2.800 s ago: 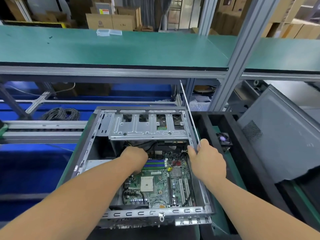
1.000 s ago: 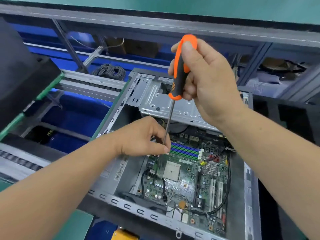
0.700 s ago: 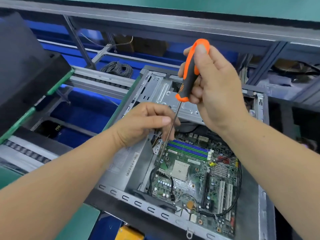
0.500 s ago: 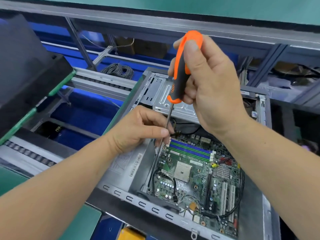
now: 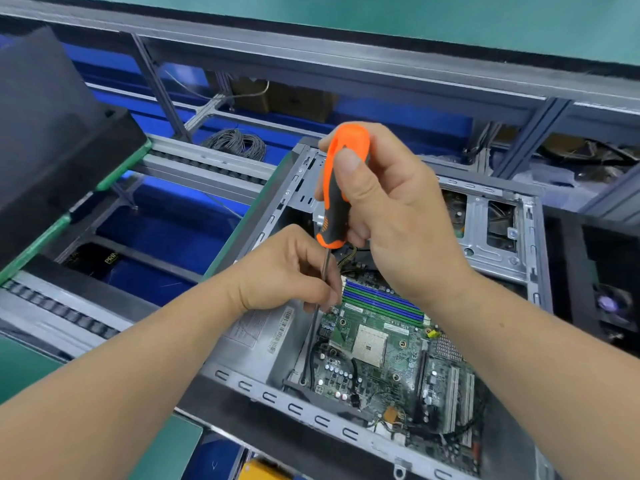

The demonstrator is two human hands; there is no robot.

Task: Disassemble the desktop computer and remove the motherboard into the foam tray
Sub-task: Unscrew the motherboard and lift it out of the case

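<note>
The open grey computer case [image 5: 277, 358] lies on its side in the middle of the view. Inside it sits the green motherboard [image 5: 384, 358] with blue memory slots and a pale CPU socket. My right hand [image 5: 391, 209] grips the orange-and-black handle of a screwdriver [image 5: 337, 188], held nearly upright above the case. Its long shaft runs down to the board's near-left corner. My left hand [image 5: 287, 271] pinches the shaft midway, just left of the memory slots. A black foam tray [image 5: 609, 271] shows at the right edge.
A black panel [image 5: 52, 126] leans at the upper left over a roller conveyor rail [image 5: 207, 168]. A coil of grey cable [image 5: 235, 145] lies behind the case. The silver drive cage [image 5: 485, 230] spans the case's far end. A green shelf runs overhead.
My right hand picked up the screwdriver and brought it over the case. Over the last second the shaft's tip slid toward the board's near-left corner while my left hand stayed pinched on it.
</note>
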